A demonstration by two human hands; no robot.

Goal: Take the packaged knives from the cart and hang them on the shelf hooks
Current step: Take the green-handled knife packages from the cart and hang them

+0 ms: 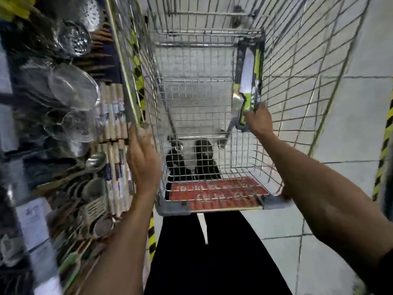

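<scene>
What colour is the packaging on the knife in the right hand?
Lime green with black edging on the packaged knife; head view.

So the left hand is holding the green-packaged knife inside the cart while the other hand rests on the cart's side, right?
Not quite. The head view shows the right hand holding the green-packaged knife inside the cart, while the left hand rests on the cart's side.

The silver wire shopping cart [297, 81] stands centre, with the rack of steel strainers and ladles [70, 99] just beside its left wall. The green-carded packaged knife [247, 81] leans inside against the right wall. The right hand [259, 121] holds its near end. The left hand [142, 158] rests on the left wall. The red plastic flap [217, 193] lies at the near end.
</scene>
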